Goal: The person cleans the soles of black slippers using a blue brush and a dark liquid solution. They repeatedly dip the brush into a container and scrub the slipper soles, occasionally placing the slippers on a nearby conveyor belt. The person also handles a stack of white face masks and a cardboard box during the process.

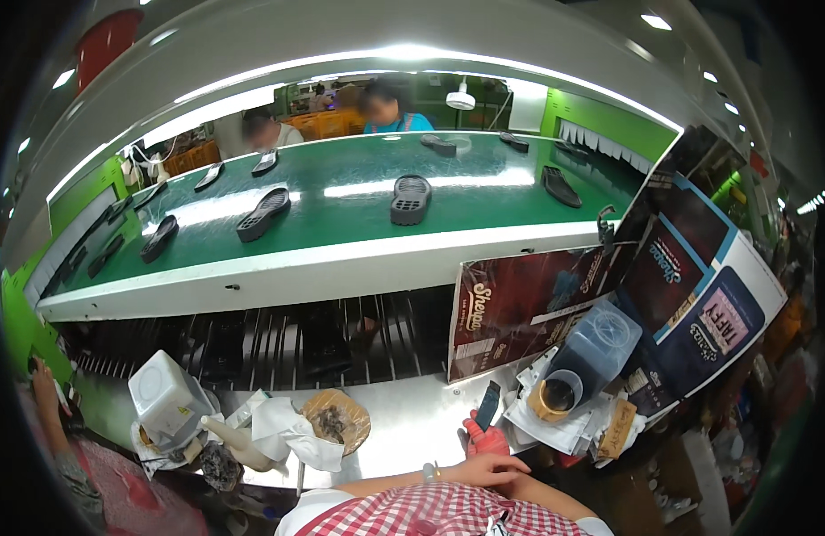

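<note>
My right hand (487,439), in a red glove, is closed around a dark, flat, oblong thing (489,405) that stands up from the fingers; its kind is unclear. Bare and with fingers stretched out to the right, my left hand (491,468) lies across my right wrist. A bracelet circles the left wrist. Both hands are at the near edge of the pale metal worktop (408,420). To their left is a round, tan, shallow holder (357,416) with brownish scraps in it.
Shoe soles (411,198) lie spaced along a green conveyor belt (341,210), above a dark barred rack (279,344). A white container (167,397) and a pale nozzled bottle (243,447) stand left. Cardboard panels (529,313), a bluish tub (602,339) and a cup (555,395) crowd the right.
</note>
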